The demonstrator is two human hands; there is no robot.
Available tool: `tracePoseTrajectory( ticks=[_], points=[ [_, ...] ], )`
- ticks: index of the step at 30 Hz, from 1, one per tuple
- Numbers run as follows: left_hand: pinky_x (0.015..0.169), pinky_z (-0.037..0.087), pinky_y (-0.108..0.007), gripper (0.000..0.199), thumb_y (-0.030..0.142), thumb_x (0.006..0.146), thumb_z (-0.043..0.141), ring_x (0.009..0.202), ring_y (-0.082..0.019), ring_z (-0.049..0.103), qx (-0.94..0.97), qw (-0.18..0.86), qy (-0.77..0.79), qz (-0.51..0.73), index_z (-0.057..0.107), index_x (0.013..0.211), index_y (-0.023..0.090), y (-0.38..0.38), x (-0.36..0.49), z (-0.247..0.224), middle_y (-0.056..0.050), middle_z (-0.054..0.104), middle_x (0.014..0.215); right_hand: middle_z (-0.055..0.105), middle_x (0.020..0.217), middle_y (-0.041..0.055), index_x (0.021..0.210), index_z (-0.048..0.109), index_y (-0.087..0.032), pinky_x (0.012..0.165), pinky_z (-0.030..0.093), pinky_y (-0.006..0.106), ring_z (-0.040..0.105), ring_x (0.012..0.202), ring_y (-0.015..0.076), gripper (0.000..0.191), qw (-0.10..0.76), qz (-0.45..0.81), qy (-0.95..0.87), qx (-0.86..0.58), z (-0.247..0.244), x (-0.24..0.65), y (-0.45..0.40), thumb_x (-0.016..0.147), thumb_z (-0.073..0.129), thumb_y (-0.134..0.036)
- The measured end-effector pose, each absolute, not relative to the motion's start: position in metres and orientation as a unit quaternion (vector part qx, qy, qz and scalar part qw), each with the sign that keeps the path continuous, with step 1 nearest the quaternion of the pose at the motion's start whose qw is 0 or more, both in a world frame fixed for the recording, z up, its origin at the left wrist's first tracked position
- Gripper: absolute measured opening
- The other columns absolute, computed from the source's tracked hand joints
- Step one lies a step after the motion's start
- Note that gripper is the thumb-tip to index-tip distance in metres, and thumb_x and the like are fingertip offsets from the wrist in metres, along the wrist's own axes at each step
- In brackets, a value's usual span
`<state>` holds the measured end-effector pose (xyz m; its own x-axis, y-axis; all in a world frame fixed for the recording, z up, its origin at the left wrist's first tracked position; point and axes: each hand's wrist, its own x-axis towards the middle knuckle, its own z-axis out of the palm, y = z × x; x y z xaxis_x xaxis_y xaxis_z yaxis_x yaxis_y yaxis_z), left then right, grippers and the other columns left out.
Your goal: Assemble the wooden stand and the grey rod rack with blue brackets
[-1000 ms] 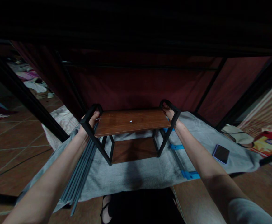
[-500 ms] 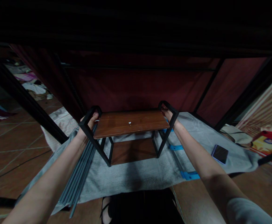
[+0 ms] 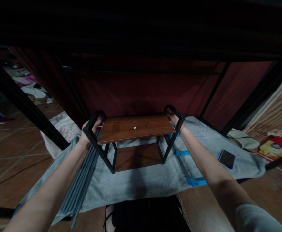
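Note:
A small two-tier shelf with brown wood boards [image 3: 136, 127] and a black metal frame stands upright on a grey cloth [image 3: 155, 185]. My left hand [image 3: 92, 126] is wrapped round the frame at the shelf's left end, its thumb beside the upper board. At the right end my right hand [image 3: 173, 118] grips the frame, its fingers partly hidden behind the black bar. A small white spot shows in the middle of the upper board. The lower board [image 3: 138, 158] lies close to the cloth.
Grey rods [image 3: 80, 180] lie left of the shelf. Blue plastic pieces [image 3: 196, 182] and a phone [image 3: 227, 159] rest on the cloth at right. Beyond it is a red and yellow package [image 3: 276, 148]. Dark metal bars and a dark red panel [image 3: 141, 93] stand behind.
Both hands keep their hold and the shelf stays almost where it was. The view has shifted slightly, so the surroundings at both sides appear a little further left.

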<state>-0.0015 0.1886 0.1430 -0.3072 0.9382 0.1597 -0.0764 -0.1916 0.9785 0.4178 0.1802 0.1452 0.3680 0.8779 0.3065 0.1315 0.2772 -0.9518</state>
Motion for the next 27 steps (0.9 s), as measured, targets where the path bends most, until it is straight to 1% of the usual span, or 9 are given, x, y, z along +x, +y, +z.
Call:
tracePoseTrajectory(
  ticks=[5,10,14,17,21,24,27],
  points=[
    [0.064,0.05,-0.024,0.031,0.027,0.064,0.079,0.078,-0.016,0.063,0.457,0.379,0.483,0.643,0.067,0.089,0.015,0.18,-0.002,0.141,-0.004,0.068,0.08,0.057,0.062,0.0,0.067,0.052,-0.023,0.064,0.049,0.031,0.056,0.069,0.017,0.023,0.637,0.295,-0.478,-0.528,0.143,0.421,0.184,0.072,0.071,-0.034],
    [0.066,0.05,-0.024,0.042,0.032,0.057,0.082,0.078,-0.016,0.063,0.479,0.397,0.452,0.639,0.069,0.093,0.014,0.177,-0.007,0.136,-0.006,0.069,0.087,0.054,0.06,-0.0024,0.066,0.053,-0.023,0.056,0.046,0.027,0.051,0.06,0.0138,0.027,0.632,0.311,-0.476,-0.527,0.14,0.422,0.187,0.068,0.074,-0.039],
    [0.063,0.05,-0.024,0.045,0.034,0.055,0.084,0.077,-0.017,0.062,0.478,0.409,0.441,0.64,0.07,0.093,0.013,0.169,-0.008,0.139,-0.007,0.068,0.086,0.052,0.059,-0.0031,0.069,0.054,-0.023,0.053,0.042,0.026,0.05,0.058,0.0134,0.029,0.636,0.312,-0.481,-0.517,0.138,0.423,0.187,0.067,0.074,-0.043],
    [0.06,0.05,-0.022,0.039,0.03,0.061,0.082,0.076,-0.016,0.062,0.472,0.425,0.438,0.636,0.071,0.094,0.013,0.16,-0.006,0.145,-0.007,0.069,0.086,0.055,0.06,-0.0023,0.073,0.058,-0.022,0.055,0.042,0.026,0.051,0.06,0.0138,0.03,0.635,0.309,-0.49,-0.512,0.135,0.425,0.184,0.067,0.073,-0.048],
    [0.057,0.051,-0.02,0.02,0.019,0.072,0.073,0.069,-0.013,0.063,0.429,0.443,0.465,0.635,0.07,0.09,0.012,0.146,-0.004,0.155,-0.007,0.07,0.082,0.057,0.064,-0.0014,0.073,0.059,-0.022,0.059,0.043,0.027,0.051,0.063,0.0138,0.035,0.635,0.298,-0.494,-0.513,0.133,0.429,0.18,0.065,0.071,-0.054],
    [0.057,0.052,-0.018,0.013,0.014,0.075,0.07,0.065,-0.012,0.064,0.41,0.452,0.472,0.637,0.069,0.088,0.012,0.134,-0.003,0.164,-0.006,0.07,0.077,0.053,0.06,-0.0016,0.07,0.057,-0.022,0.059,0.04,0.028,0.05,0.062,0.0148,0.034,0.61,0.287,-0.512,-0.532,0.135,0.432,0.178,0.067,0.068,-0.053],
    [0.055,0.053,-0.018,0.008,0.016,0.082,0.067,0.061,-0.012,0.064,0.398,0.479,0.465,0.629,0.069,0.088,0.012,0.122,0.001,0.176,-0.005,0.068,0.07,0.049,0.056,-0.0017,0.066,0.053,-0.022,0.058,0.036,0.03,0.049,0.063,0.0164,0.03,0.589,0.278,-0.531,-0.542,0.139,0.433,0.175,0.069,0.067,-0.05]
  ],
)
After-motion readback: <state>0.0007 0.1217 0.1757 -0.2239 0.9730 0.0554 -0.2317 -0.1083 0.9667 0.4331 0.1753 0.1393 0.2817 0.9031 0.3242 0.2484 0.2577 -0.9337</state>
